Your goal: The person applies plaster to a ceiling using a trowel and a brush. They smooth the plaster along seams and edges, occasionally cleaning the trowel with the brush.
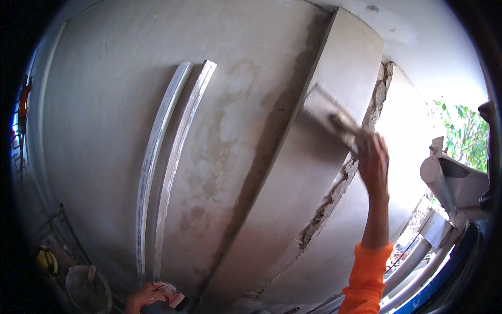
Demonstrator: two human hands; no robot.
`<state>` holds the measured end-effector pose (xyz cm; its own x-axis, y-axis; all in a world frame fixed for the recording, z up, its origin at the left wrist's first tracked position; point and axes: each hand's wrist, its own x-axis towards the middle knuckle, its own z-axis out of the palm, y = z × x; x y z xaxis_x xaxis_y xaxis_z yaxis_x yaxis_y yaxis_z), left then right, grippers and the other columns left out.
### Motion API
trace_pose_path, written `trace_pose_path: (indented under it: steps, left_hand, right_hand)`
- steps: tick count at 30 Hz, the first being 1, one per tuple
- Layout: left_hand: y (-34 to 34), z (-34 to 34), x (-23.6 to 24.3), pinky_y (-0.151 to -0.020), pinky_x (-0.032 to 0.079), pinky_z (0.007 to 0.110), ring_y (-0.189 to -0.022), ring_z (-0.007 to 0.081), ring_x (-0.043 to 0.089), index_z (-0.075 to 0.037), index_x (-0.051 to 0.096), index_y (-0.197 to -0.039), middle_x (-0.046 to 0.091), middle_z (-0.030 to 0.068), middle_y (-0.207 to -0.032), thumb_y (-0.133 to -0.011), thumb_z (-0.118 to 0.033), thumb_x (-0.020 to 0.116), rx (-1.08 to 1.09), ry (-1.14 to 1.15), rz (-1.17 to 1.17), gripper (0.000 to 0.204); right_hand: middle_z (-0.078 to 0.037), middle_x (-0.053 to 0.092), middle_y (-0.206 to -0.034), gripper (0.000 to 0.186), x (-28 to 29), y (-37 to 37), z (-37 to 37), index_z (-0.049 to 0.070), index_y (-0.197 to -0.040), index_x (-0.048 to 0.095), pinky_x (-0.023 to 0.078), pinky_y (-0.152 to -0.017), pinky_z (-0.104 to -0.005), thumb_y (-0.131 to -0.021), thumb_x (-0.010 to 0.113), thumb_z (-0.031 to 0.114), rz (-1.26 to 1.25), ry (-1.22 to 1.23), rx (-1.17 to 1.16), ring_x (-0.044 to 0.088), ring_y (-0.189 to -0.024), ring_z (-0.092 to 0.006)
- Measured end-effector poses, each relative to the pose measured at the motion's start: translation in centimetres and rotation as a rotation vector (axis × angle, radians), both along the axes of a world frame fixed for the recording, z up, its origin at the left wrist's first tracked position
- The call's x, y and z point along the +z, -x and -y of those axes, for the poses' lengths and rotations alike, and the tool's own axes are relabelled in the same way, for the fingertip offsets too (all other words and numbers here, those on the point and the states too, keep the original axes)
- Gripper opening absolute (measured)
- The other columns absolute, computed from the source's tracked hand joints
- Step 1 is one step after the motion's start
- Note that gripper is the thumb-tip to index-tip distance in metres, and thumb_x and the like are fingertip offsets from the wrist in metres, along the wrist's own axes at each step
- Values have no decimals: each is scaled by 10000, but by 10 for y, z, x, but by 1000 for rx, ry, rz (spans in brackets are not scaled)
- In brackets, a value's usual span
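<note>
Trowel [327, 112] gripped in my right hand [372, 157], blade flat on plaster strip [314, 157]; left hand [149, 294] low, holding a small red-edged tool [171, 295].

Head view, close, facing plastered wall [104, 120].

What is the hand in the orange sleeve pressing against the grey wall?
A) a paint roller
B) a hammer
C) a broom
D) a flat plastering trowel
D: the right hand grips the handle of a flat trowel, whose blade lies against the wet grey plaster strip on the wall.
</note>
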<state>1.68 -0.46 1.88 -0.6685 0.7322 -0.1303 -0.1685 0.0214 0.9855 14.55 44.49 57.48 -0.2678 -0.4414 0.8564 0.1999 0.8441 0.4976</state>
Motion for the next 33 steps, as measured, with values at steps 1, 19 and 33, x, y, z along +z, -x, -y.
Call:
trace_pose_path:
  steps: [1, 19, 33]
  left_hand:
    - [1, -1, 2, -933, 579, 417, -1147, 252, 656, -18, 683, -1196, 680, 130, -1239, -941, -93, 713, 24, -18, 86, 267]
    - [-15, -14, 7, -841, 630, 394, -985, 251, 724, 30, 658, -1177, 699, 154, -1148, -1059, -248, 591, 267, -207, 177, 309]
    - [-15, -56, 31, -875, 617, 416, -1037, 249, 713, 25, 654, -1201, 710, 147, -1155, -1060, -294, 590, 237, -217, 145, 355]
  right_hand:
    - [-123, 661, -1084, 321, 18, 10, -2, 69, -1248, 647, 478, -877, -452, -927, 651, 50, -37, -5, 42, 617, -1006, -327]
    - [-109, 630, -1113, 500, -133, -6, -7, 93, -1299, 631, 465, -909, -491, -814, 663, -25, 206, 110, -168, 586, -1051, -321]
    - [-77, 618, -1051, 506, -73, 20, 0, 87, -1302, 605, 454, -815, -410, -823, 633, -73, -70, 66, -17, 574, -944, -259]
